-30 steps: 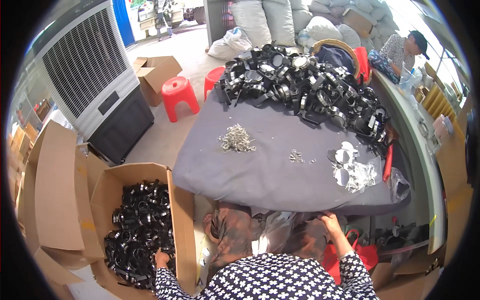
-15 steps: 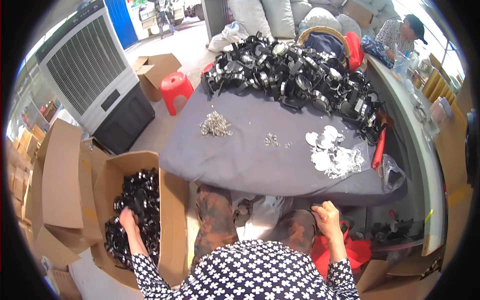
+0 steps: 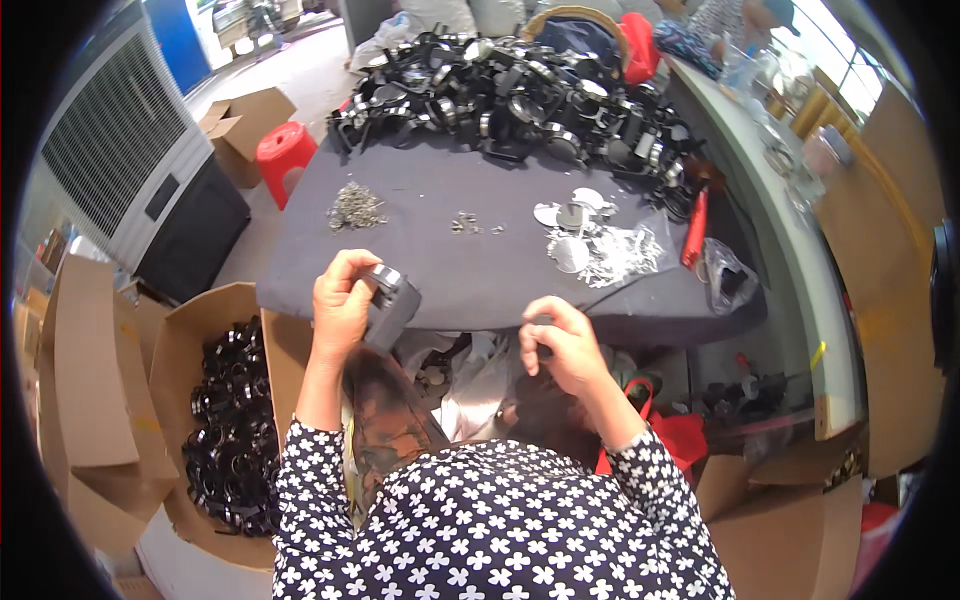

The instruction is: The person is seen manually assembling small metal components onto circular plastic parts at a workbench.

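Over the front left edge of the cloth-covered table (image 3: 460,270), my left hand (image 3: 340,300) is closed round a black part with a shiny metal end (image 3: 393,312); its exact kind does not show. My right hand (image 3: 568,345) hangs at the table's front edge, fingers curled on a small dark piece (image 3: 543,338), too small to name. A carton (image 3: 287,350) below on my left holds a heap of black parts with silver bands (image 3: 235,410). On the far half of the table lies a large pile of similar black parts with round metal ends (image 3: 520,100).
A heap of small metal bits (image 3: 355,207), a smaller cluster of bits (image 3: 465,222) and white discs (image 3: 570,253) lie on the cloth. A red stool (image 3: 285,155) and an air cooler (image 3: 120,130) stand left. A long bench (image 3: 770,200) runs along the right; a person (image 3: 735,20) sits beyond it.
My left hand has come up out of the carton with a black part, to the table edge. My right hand has moved up and inward. The whole view has shifted.
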{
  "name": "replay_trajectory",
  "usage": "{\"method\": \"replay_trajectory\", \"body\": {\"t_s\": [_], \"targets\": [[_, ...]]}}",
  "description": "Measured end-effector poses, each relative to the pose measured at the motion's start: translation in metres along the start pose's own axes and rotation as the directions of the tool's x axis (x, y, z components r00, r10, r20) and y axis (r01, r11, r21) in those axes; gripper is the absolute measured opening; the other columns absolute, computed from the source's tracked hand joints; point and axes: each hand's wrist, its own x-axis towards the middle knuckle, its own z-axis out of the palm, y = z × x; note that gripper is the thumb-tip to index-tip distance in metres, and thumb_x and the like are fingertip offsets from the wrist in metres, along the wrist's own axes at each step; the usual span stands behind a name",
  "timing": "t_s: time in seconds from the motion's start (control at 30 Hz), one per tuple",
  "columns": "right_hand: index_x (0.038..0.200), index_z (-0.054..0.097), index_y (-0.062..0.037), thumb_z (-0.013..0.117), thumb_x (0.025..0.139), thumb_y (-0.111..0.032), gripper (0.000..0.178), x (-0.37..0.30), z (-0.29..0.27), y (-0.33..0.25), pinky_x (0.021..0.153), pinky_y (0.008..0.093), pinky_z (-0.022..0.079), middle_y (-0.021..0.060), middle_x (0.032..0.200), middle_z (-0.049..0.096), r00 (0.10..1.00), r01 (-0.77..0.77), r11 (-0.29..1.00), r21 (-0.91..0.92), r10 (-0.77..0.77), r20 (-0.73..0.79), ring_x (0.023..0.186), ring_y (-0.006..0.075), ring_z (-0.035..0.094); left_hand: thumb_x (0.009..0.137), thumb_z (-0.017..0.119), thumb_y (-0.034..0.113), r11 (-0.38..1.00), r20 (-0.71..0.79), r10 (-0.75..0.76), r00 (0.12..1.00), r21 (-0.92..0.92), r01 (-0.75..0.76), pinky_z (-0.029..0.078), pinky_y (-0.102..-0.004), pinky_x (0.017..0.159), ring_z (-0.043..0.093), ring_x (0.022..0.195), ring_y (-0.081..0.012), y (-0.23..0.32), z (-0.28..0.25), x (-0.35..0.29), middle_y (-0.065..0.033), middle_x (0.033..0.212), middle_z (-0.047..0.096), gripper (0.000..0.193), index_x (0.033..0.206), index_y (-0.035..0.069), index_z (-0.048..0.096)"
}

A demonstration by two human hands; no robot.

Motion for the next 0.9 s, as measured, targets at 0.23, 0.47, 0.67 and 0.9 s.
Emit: {"method": "replay_trajectory", "body": {"t_s": [0.23,0.47,0.67,0.9], "targets": [[0.097,0.058,0.0004,0.058,0.09,-0.024,0.026,0.011,0.053,-0.011,0.043,0.0216,0.031,-0.0001,0.066,0.045,0.95,-0.245,0.964,0.104,0.217,0.226,0.047,0.0075,0.038,0.074,0.054,-0.014,0.767,0.069,0.513,0.856,0.411,-0.493,0.049,-0.0276,0.065,0.063,0.073,-0.019,0.0,0.053,0.012,-0.0103,0.086,0.063,0.026,0.095,0.002,0.056],[0.081,0.056,-0.0051,0.059,0.086,-0.015,0.012,0.049,0.068,0.012,0.048,0.0196,0.035,-0.0046,0.062,0.049,0.968,0.031,0.9,-0.435,0.082,0.238,0.053,0.0041,0.042,0.079,0.047,-0.01,0.999,-0.208,-0.044,0.977,0.001,0.045,0.052,-0.0251,0.062,0.062,0.074,-0.0164,-0.047,0.038,-0.002,-0.0119,0.097,0.063,0.038,0.114,0.003,0.054],[0.085,0.064,-0.0004,0.064,0.078,-0.012,0.014,0.108,0.07,0.041,0.057,0.0346,0.044,0.0107,0.065,0.06,0.925,0.38,0.378,-0.844,-0.157,0.346,0.06,0.0181,0.057,0.086,0.059,0.013,0.87,0.063,-0.401,0.914,-0.286,0.401,0.053,-0.0236,0.06,0.059,0.069,-0.0112,-0.03,0.01,0.005,-0.0083,0.094,0.059,0.043,0.127,0.003,0.049],[0.077,0.061,-0.0008,0.065,0.077,-0.02,0.019,0.116,0.075,0.062,0.066,0.0438,0.047,0.0185,0.076,0.062,0.962,0.265,0.261,-0.928,-0.143,0.234,0.075,0.0342,0.062,0.084,0.064,0.011,0.889,0.183,-0.377,0.908,-0.204,0.41,0.051,-0.023,0.058,0.057,0.071,-0.0084,-0.063,0.013,0.009,-0.0011,0.086,0.057,0.042,0.123,0.003,0.053]]}}
